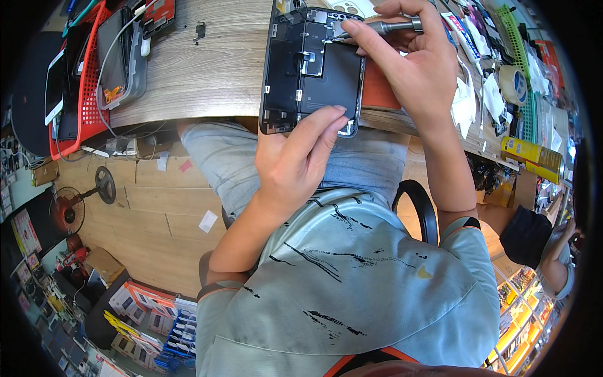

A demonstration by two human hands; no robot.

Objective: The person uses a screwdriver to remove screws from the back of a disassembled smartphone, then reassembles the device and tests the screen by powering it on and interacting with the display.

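An opened smartphone (339, 78) is held over the front edge of the wooden bench, its inner parts showing: a dark battery, circuit board and metal covers. Its screen half (282, 78) lies folded out along the left side. My left hand (295, 157) grips the phone's lower edge, with thumb and finger pinched at the bottom right corner. Between the fingers of my right hand (418, 60) is a grey metal screwdriver (396, 26). The driver's thin tip points left, at the upper part of the phone's board. Whether the tip touches a screw is too small to tell.
A red basket (93, 103) with phones and a clear plastic box (129, 81) stand at the bench's left. Rightward lie a tape roll (514, 85), a glue tube (461, 34), tissues and a yellow can (532, 159). An orange-red pad (380, 88) lies beside the phone.
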